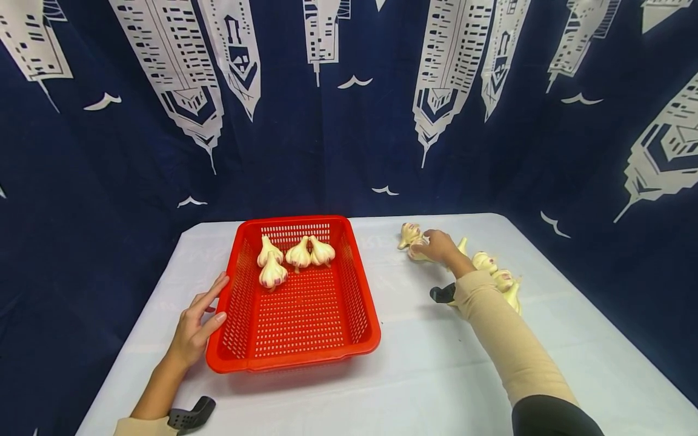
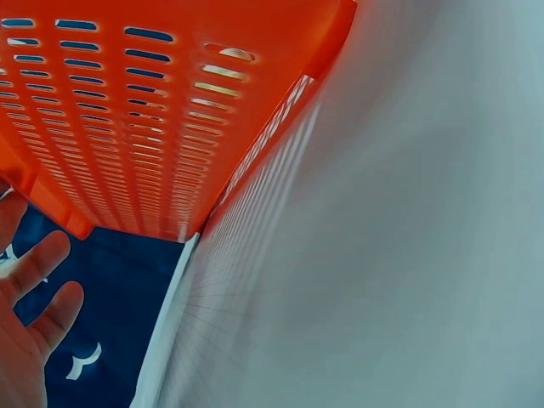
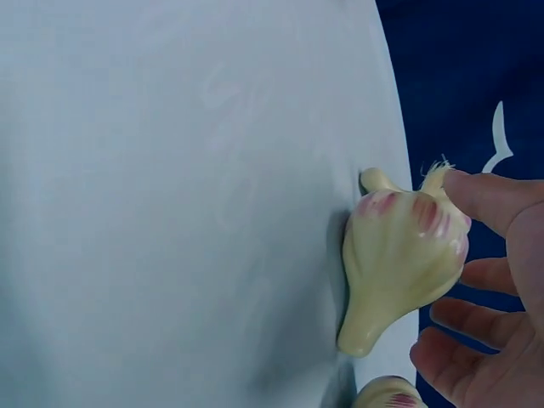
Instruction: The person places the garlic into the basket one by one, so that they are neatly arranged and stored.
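My left hand lies with its fingers spread along the left rim of a red plastic basket. In the left wrist view, these fingers reach up beside the slotted basket wall. Inside the basket, several garlic bulbs lie toward the back. My right hand is over garlic at the back right of the table. In the right wrist view, its thumb is right at the root tuft of a garlic bulb, with the other fingers loosely bent and spread beside it. Another bulb shows partly behind it.
More garlic bulbs sit in a row on the right side, partly hidden by my right forearm. A white cloth covers the table. A dark blue printed curtain hangs behind and beside it.
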The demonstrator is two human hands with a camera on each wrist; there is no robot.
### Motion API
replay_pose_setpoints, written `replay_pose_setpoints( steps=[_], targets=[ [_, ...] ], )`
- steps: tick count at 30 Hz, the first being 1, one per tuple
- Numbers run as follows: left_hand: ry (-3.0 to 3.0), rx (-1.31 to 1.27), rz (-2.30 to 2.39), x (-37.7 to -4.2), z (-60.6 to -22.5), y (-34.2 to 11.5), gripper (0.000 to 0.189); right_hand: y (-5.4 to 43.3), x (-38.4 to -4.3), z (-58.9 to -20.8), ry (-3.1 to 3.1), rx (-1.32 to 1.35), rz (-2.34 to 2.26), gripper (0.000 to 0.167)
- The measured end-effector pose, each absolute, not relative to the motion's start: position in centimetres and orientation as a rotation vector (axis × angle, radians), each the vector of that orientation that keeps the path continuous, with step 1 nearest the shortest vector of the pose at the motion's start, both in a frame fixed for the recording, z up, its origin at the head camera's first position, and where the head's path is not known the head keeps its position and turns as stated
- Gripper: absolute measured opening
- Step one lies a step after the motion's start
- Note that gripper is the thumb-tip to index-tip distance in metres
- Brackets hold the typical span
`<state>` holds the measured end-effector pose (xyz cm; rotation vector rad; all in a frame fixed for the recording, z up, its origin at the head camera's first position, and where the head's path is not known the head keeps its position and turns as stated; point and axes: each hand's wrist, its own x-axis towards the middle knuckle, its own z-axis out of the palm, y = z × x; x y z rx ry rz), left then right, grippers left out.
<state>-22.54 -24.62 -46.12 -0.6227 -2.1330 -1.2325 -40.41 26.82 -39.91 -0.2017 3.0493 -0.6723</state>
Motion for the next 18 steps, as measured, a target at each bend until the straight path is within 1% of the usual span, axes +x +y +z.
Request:
replay_pose_setpoints(
  steps=[7,10,18],
  targets=[
    [-2.137,-0.622,-1.238,-22.48,-45.90,-24.50,0.063,26.86,-40.56,-40.41,2.993,-0.207,-0.658,0.061],
    [-2.142,-0.621,-1.235,-22.45,-45.85,-24.46,0.064,26.85,-40.54,-40.55,2.966,-0.174,-0.700,0.063],
    [-2.131,-0.624,-1.227,-22.46,-45.91,-24.46,0.064,26.80,-40.48,-40.83,2.961,-0.157,-0.707,0.077]
  ],
)
